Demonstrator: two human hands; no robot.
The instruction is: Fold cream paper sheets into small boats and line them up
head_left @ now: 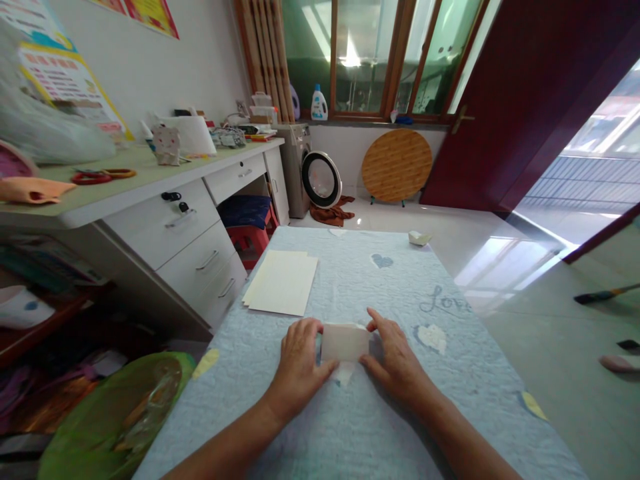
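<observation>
Folded paper (345,343) lay on the blue-clothed worktop (350,433), between left hand (299,363) and right hand (395,357); fingers (313,330) together, pressed on its edges. Looked like a creasing step; next move called for fingers easing off. Cream sheets (283,282) lay beyond.

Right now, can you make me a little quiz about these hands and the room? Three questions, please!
1. True or false: the left hand and the right hand both touch the folded white paper.
2. Which is nearer the hands on the blue tablecloth: the stack of cream paper sheets or the small folded paper piece?
3. What round thing stands to the right of the washing machine?

Key: 1. True. 2. The stack of cream paper sheets. 3. A round wooden board.
</observation>
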